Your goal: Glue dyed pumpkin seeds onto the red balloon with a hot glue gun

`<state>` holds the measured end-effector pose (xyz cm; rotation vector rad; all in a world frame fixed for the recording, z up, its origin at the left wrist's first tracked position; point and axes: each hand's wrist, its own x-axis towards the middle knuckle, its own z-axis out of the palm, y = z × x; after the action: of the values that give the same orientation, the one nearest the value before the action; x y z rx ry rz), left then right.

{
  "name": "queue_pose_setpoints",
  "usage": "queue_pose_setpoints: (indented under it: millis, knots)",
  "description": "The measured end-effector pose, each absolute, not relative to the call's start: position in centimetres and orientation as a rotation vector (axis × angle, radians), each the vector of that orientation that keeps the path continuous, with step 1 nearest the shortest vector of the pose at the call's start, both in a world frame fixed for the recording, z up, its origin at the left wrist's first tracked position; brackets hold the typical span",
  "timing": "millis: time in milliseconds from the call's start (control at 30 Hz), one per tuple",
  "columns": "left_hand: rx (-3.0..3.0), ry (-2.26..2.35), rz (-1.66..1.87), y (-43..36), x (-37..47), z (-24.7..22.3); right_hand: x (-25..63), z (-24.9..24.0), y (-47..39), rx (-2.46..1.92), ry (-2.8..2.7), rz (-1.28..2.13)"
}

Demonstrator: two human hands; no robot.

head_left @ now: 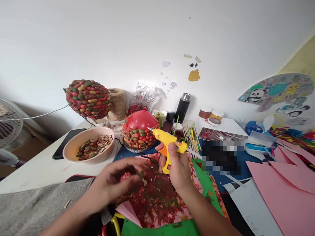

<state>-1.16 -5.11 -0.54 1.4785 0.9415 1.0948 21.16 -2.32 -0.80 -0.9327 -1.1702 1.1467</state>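
Note:
My right hand [179,167] grips a yellow hot glue gun [167,139], its nozzle pointing up and left towards a red balloon [140,120]. A white glue stick sticks out of the gun's back end. Painted peanut shells [136,135] cover the lower part of the balloon, which rests in a round holder. In front of it, my left hand [116,180], slightly blurred, pinches a greenish-brown peanut shell [142,177] between thumb and fingers. Below both hands lies a paint-stained pink sheet [157,200].
A bowl of painted shells [70,151] stands at left, before a shell-covered ball [88,98] and a twine spool [117,105]. Behind are a black thermos [182,108] and paint jars [205,113]. Pink paper [278,193] lies right, scissors [115,225] at the front, a fan [10,124] far left.

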Motion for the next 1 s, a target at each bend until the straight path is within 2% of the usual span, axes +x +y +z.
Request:
queue_pose_setpoints:
  millis: [133,267,1000]
  knots:
    - [1.164,0.858,1.387,-0.7,-1.2,2.4,21.0,-1.0,-2.7,-0.909,-1.177,1.193]
    - [1.104,0.794,1.444,2.3,-0.4,4.0,21.3,-1.0,-2.3,-0.898,-1.154,1.143]
    - [0.990,0.791,1.591,2.1,-0.3,1.5,21.4,-2.2,-2.4,-1.048,-1.421,1.045]
